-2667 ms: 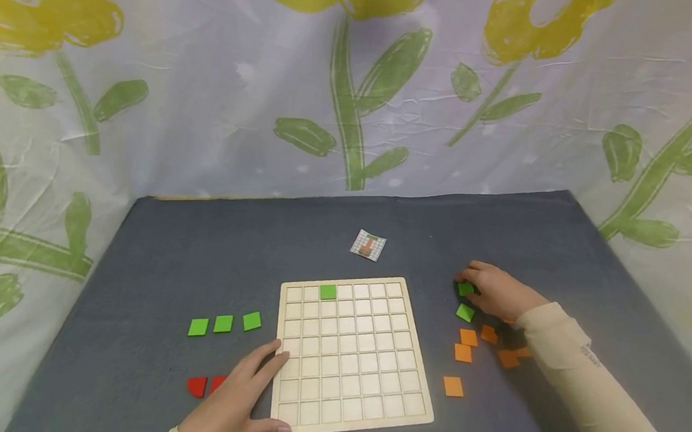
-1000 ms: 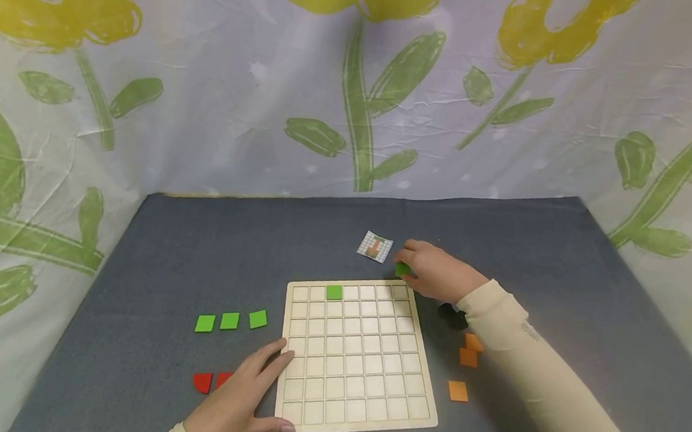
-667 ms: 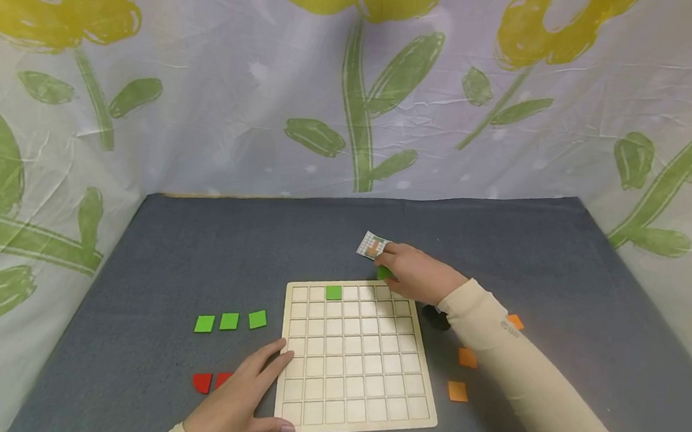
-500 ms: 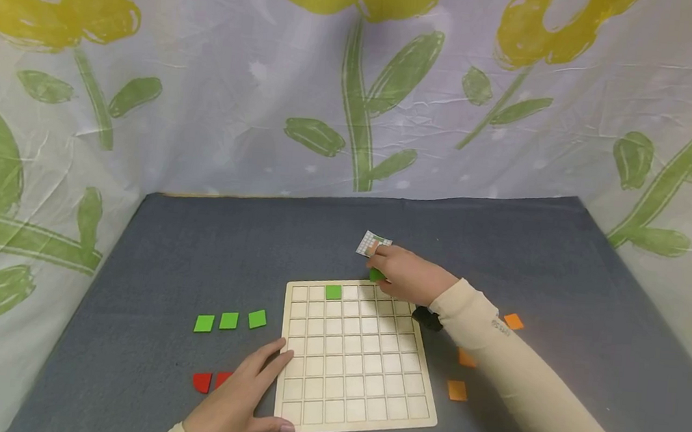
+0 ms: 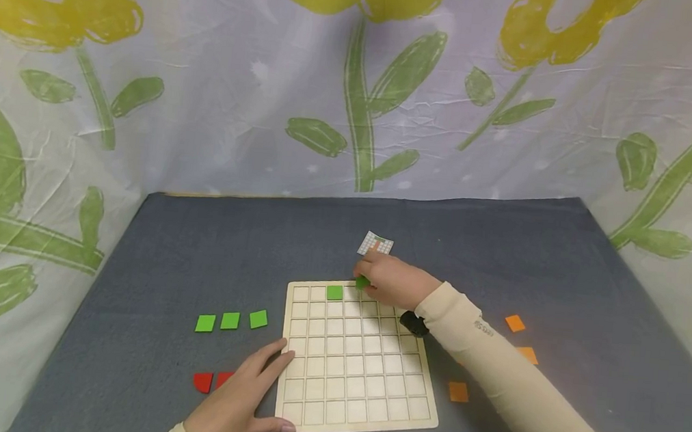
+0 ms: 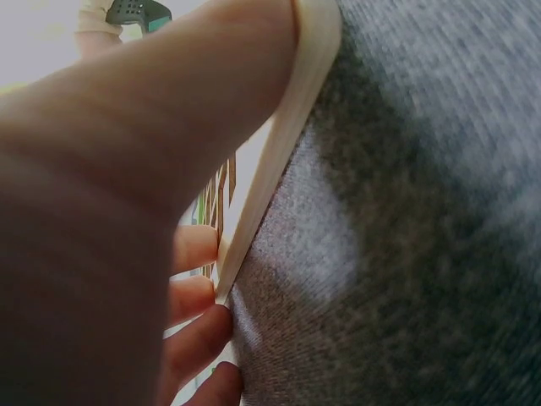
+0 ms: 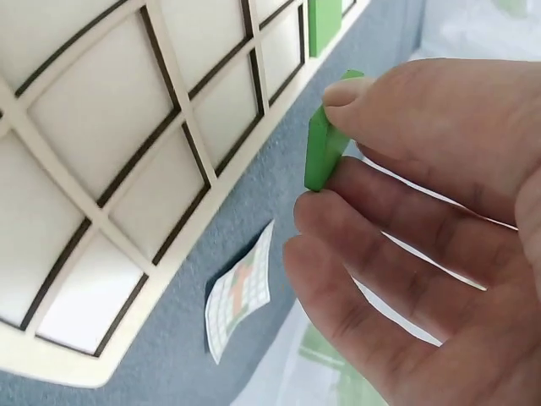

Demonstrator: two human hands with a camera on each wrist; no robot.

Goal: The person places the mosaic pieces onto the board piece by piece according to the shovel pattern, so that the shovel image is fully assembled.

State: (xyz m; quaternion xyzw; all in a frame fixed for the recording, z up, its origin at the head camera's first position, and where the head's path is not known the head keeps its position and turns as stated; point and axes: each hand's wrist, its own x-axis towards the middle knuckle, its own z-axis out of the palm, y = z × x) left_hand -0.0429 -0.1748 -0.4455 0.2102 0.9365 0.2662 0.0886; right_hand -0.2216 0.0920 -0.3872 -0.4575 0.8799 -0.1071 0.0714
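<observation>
My right hand [image 5: 399, 280] pinches a green square tile [image 7: 323, 152] between thumb and fingertips, over the far edge of a wooden grid board [image 5: 353, 365]. The tile is tilted and overlaps the board's far row in the head view. A second green tile [image 5: 334, 292] sits in a far-row cell, a little left of the held one. My left hand [image 5: 237, 395] rests at the board's near left corner, its thumb on the near edge and fingertips at the left edge. The left wrist view shows the thumb [image 6: 228, 68] over the board's corner.
A small pattern card [image 5: 376, 243] lies beyond the board. Left of it are several green tiles [image 5: 230, 320] in a row and red pieces [image 5: 202, 382], partly behind my left hand. Orange tiles [image 5: 515, 323] lie on the right, some hidden by my sleeve.
My right hand has picked up a green tile on the right and carried it leftward, past the card, to the board's far row. My left hand stays at the board's corner.
</observation>
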